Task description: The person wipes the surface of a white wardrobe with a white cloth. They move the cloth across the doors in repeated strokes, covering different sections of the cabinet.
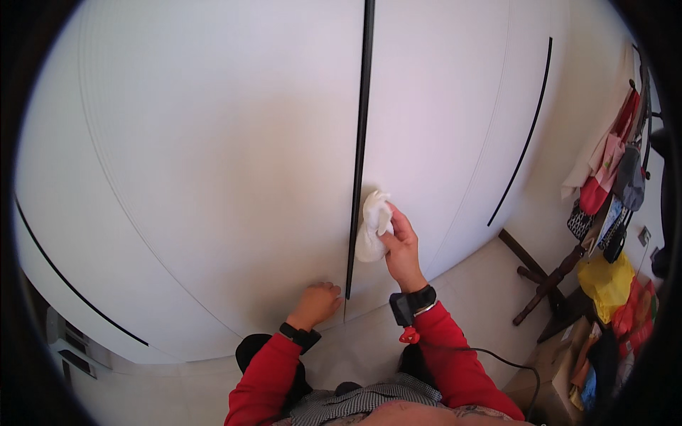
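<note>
My right hand (pixel 405 246) grips a bunched white cloth (pixel 376 234) between thumb and fingers. The cloth lies against a white wardrobe door (pixel 431 133), just right of a long black vertical strip handle (pixel 360 154). Lower down, my left hand (pixel 318 304) is by the bottom end of that strip, over the left door (pixel 213 160). Its fingers are curled towards the door edge, and their undersides are hidden, so whether they grip the edge does not show. Both forearms have red sleeves and black wrist devices.
More black strips (pixel 525 144) run along the doors' outer sides. At right stands a dark wooden coat rack (pixel 554 277) hung with bags and cloths. Below it are a yellow bag (pixel 607 282) and a cardboard box (pixel 551 367). A black cable (pixel 511 362) trails from my right arm.
</note>
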Demonstrator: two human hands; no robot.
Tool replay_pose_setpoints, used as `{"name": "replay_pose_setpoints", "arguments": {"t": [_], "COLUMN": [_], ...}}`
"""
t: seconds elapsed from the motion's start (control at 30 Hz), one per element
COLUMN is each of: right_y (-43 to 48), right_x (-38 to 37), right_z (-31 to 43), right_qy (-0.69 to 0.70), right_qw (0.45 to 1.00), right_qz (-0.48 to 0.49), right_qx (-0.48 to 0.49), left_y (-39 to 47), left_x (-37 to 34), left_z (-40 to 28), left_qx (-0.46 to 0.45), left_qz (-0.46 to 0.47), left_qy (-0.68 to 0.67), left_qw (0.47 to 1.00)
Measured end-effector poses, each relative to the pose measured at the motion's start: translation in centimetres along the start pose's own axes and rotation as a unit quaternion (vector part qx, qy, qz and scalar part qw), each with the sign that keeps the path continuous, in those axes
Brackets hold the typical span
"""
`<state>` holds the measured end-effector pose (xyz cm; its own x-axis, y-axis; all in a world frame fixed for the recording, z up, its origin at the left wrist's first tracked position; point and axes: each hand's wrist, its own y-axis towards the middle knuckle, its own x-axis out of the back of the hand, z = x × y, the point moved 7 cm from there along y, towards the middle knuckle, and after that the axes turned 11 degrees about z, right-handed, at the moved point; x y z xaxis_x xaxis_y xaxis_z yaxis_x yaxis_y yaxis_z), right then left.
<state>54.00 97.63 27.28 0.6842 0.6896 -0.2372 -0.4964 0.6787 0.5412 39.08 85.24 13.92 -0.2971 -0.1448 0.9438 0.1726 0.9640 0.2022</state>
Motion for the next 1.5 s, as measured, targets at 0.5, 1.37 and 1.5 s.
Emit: {"name": "replay_pose_setpoints", "arguments": {"t": [0.5,1.37,1.5], "right_y": [-2.7,-6.3,-6.5], "right_x": [3.8,3.5,3.8], "right_z": [-5.4,-7.5,-7.8], "right_qy": [0.362,0.079,0.057], "right_qw": [0.921,0.963,0.966], "right_qz": [-0.014,0.064,0.061], "right_qx": [-0.14,-0.251,-0.246], "left_y": [1.9,-8.5,-7.5], "left_x": [3.2,26.1,38.4], "left_z": [-1.3,-2.6,-3.5], "left_qx": [0.034,0.04,0.003], "left_qz": [-0.079,-0.629,-0.7], "left_qy": [-0.208,-0.241,-0.048], "left_qw": [0.974,0.738,0.712]}}
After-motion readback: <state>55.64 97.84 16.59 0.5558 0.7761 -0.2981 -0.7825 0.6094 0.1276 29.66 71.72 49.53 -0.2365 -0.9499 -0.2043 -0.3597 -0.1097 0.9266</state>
